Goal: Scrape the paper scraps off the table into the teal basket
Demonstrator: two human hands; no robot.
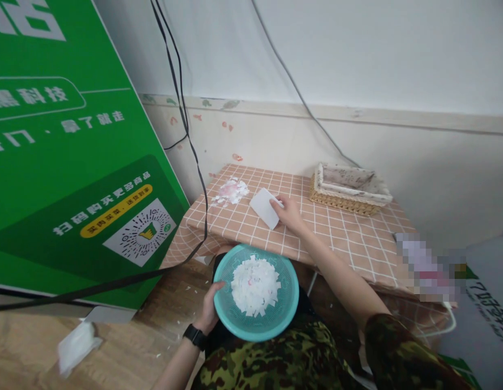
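My left hand (pixel 209 307) grips the left rim of a teal plastic basket (pixel 289 303), which sits at my lap just below the table edge. A heap of small white paper scraps (pixel 255 286) lies inside it. Over the table, my right hand (pixel 288 212) pinches a white card or sheet of paper (pixel 266 208) by its right side. To the left of that sheet, a second pile of paper scraps (pixel 230 192), partly pinkish, rests on the checked tablecloth (pixel 292 187).
A wicker basket (pixel 348 203) with a cloth lining stands at the table's back right. On the left rises a large green printed panel (pixel 72 179), with a black cable (pixel 200 168) hanging before it. A white plastic bag (pixel 77 346) lies on the wooden floor.
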